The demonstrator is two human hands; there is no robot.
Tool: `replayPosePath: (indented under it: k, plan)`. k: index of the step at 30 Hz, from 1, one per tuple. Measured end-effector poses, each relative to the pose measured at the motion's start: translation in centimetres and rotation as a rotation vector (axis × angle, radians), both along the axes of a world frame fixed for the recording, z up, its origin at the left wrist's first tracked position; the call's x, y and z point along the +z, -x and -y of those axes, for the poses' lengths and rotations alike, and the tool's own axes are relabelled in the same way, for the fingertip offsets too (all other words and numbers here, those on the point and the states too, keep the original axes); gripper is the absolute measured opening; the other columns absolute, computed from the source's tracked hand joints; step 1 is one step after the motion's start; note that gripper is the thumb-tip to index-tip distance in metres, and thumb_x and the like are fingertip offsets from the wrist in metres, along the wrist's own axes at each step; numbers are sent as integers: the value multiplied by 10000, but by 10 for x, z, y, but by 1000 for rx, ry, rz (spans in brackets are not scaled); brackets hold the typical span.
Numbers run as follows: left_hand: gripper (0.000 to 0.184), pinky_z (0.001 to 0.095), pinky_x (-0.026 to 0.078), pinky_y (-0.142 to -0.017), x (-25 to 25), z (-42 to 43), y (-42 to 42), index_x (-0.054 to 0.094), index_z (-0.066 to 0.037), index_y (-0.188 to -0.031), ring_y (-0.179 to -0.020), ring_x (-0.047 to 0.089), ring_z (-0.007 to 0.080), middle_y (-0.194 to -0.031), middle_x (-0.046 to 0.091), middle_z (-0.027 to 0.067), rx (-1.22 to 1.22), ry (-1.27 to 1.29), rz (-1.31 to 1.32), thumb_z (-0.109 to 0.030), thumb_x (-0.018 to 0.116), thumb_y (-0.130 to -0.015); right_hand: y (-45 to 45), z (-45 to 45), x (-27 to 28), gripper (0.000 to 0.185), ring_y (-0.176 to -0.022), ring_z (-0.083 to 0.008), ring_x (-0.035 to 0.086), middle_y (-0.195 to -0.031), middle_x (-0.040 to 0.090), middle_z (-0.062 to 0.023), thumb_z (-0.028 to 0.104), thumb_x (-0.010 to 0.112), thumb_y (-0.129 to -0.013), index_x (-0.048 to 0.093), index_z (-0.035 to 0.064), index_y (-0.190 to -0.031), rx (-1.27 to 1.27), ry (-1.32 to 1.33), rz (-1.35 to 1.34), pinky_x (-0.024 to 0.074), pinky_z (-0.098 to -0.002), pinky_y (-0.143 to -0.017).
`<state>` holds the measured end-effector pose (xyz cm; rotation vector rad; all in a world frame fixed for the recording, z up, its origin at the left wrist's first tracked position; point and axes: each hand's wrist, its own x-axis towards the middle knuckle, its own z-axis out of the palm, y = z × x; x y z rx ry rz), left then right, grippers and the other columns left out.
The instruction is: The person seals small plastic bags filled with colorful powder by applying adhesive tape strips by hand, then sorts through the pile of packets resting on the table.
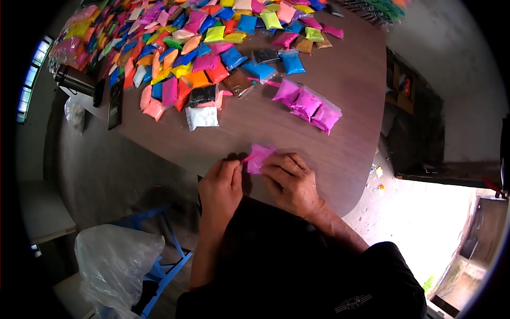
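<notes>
Near the front edge of the table, a small clear packet with bright pink filling [259, 158] is between my two hands. My right hand [293, 183] is closed, its thumb and fingers pinching the packet's right side. My left hand [222, 185] is closed at the packet's left side, with a thin pink strip [246, 159] at its fingertips. Whether that strip belongs to the packet or is a separate piece, I cannot tell. Beyond my right hand lie three purple-pink packets [308, 105] in a row. A white packet [202, 117] lies beyond my left hand.
A large heap of many-coloured packets [212, 48] covers the far part of the brown table [350, 80]. A dark flask [76, 80] and a black phone-like object [115, 103] are at the left edge. A plastic bag [114, 260] hangs over a blue stool [167, 271] at lower left.
</notes>
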<state>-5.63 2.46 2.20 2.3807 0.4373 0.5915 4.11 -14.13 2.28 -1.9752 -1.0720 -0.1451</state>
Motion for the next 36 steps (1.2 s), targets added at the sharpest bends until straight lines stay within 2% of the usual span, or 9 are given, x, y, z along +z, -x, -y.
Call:
replayPosePath:
  k: [5, 9, 15, 17, 21, 23, 27, 35, 36]
  plan:
    - [78, 458, 532, -615, -2, -12, -5, 690, -51, -984, -738, 659, 414, -844, 673, 168, 47, -74, 9, -43, 718, -912, 4, 0, -4, 260, -987, -256, 697, -1144, 693, -53, 46, 756, -815, 764, 91, -1072, -36, -2, -70, 593, -383, -796]
    - [78, 431, 537, -612, 12, 0, 4, 688, -42, -980, -711, 667, 391, -839, 677, 170, 46, 112, 31, -36, 720, -909, 1, -1, -8, 306, -988, -273, 700, -1194, 674, -77, 69, 748, -848, 749, 82, -1153, -63, 8, -71, 592, -391, -809]
    - [104, 401, 559, -658, -2, 22, 13, 682, -9, -997, -754, 711, 375, -892, 711, 201, 25, 193, 23, -31, 734, -910, 1, -8, -7, 291, -990, -276, 697, -1202, 661, -68, 95, 752, -860, 745, 82, -1150, -106, 41, -19, 589, -382, -814]
    - [92, 409, 557, -649, -4, 13, 12, 676, -9, -995, -754, 707, 384, -881, 708, 202, 54, 11, -7, -30, 723, -919, 2, -9, -2, 294, -1001, -279, 698, -1187, 663, -74, 72, 762, -847, 750, 71, -1141, -111, 69, -38, 589, -381, -828]
    - [76, 421, 541, -609, -6, -2, 9, 671, -44, -973, -704, 677, 375, -828, 686, 156, 103, -53, 15, -46, 719, -915, 2, -12, 0, 285, -995, -277, 700, -1154, 667, -71, 48, 773, -832, 757, 62, -1117, -113, 86, -50, 588, -375, -817]
    - [73, 427, 544, -616, 3, 0, 11, 672, -43, -967, -710, 675, 377, -822, 682, 161, 116, 154, 25, -44, 720, -913, -1, -11, -3, 278, -986, -270, 696, -1158, 662, -60, 76, 763, -846, 755, 78, -1124, -111, 80, -32, 590, -381, -792]
    - [73, 426, 551, -625, 0, 26, 16, 670, -40, -956, -717, 679, 374, -819, 683, 158, -20, 129, 98, -36, 722, -905, -2, -9, -10, 262, -972, -265, 693, -1151, 661, -46, 109, 753, -866, 755, 101, -1128, -119, 70, -36, 589, -388, -759]
    - [60, 447, 553, -618, -6, -1, 14, 663, -32, -938, -730, 686, 387, -838, 695, 171, 108, -101, 22, -34, 710, -901, 0, -11, -9, 240, -960, -258, 701, -1124, 673, -39, 129, 761, -878, 766, 112, -1117, -140, 58, -37, 590, -383, -764]
    - [55, 448, 553, -616, -3, -2, 14, 668, -32, -940, -727, 686, 388, -841, 696, 177, 152, -48, -4, -43, 711, -907, 1, -11, -10, 242, -963, -254, 703, -1124, 676, -38, 132, 765, -877, 768, 115, -1118, -148, 60, -47, 591, -381, -768]
